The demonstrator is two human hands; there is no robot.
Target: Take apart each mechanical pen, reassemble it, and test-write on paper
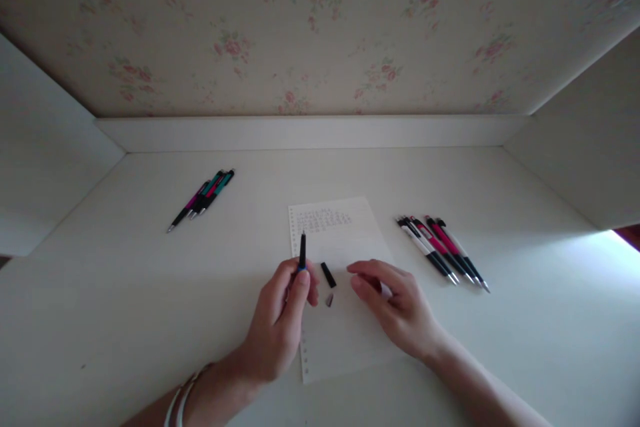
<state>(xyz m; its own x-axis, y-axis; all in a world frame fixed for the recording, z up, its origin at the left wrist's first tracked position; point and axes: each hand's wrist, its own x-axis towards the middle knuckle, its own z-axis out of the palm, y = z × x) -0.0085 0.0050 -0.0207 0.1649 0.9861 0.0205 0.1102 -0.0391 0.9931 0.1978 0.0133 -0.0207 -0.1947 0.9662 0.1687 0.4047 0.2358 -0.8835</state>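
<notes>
My left hand [283, 320] is closed around a pen [303, 250], held upright with its black end up and a bit of blue at the fingers. A thin, pale tip sticks out at its top. To the right, my right hand [400, 307] hovers over the paper with thumb and forefinger slightly apart; its other fingers are curled and partly hidden. Between the hands lie a black pen barrel piece [328, 275] and a small silvery cone tip [329, 299]. Both rest on a punched sheet of paper [345, 347] with handwritten lines near its top.
Several pens [203, 200] in purple, teal and red with black lie at the left of the white desk [150, 307]. Another group of pens [443, 247], white and pink with black, lies at the right. White side panels and a floral wall [320, 47] bound the desk.
</notes>
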